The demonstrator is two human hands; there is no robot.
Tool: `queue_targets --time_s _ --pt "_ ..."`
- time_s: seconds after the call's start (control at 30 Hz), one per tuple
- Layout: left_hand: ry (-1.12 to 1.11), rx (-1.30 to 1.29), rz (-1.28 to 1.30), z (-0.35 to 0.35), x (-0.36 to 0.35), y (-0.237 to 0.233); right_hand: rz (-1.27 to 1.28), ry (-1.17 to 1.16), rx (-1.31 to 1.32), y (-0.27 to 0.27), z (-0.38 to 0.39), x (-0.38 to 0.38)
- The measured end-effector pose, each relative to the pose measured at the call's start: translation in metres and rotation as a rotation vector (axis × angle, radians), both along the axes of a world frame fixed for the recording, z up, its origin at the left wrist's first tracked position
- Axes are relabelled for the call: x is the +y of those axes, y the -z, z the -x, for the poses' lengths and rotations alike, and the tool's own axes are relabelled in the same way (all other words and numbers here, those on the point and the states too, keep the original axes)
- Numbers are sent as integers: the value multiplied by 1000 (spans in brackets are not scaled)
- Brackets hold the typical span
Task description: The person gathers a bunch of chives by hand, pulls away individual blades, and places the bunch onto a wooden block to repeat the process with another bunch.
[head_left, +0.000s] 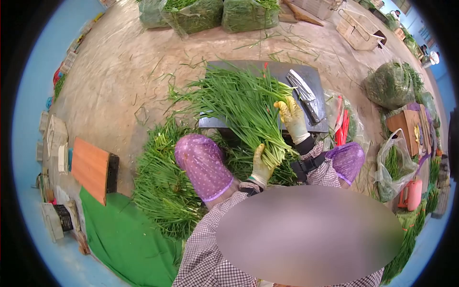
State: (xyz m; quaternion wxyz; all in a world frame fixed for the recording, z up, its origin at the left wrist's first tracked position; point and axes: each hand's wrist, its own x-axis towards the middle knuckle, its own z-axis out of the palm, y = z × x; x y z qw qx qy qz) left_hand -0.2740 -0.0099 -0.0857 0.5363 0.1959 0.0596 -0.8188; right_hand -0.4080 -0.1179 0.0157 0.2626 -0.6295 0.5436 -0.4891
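A large bunch of long green stalks point(239, 98) lies slanted over a dark board point(279, 71), its pale cut ends toward my body. My left hand point(261, 167), in a whitish glove, is closed round the pale ends at the bottom of the bunch. Higher up on the right, my right hand point(290, 117), in a yellow-stained glove, is beside the bunch with its fingers toward the stalks; its grip is unclear. Two knives point(303, 93) with dark handles lie on the board's right part. A small red band point(266, 69) shows among the leaves at the top.
Loose greens point(167, 191) are heaped left of my covered knee. Red strips point(342, 126) lie on plastic at the right. Full bags point(251, 16) stand at the far side, with a crate point(358, 31) at back right. An orange board point(90, 167) stands left.
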Motion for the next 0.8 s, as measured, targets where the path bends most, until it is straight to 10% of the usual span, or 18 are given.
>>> queue_targets --time_s 0.13,0.4,0.6,0.67,0.8 --pt "-21 61 13 1 0 -2 -315 -119 -413 -14 -3 16" --pt "82 -123 98 1 0 29 -191 -2 -419 -6 -8 22" --pt "61 14 78 -3 0 29 -495 -140 -40 -22 -1 73" --pt "47 53 53 -2 0 29 353 -212 948 42 8 90" --pt "-8 131 -33 0 -1 38 -394 -123 890 30 -1 104"
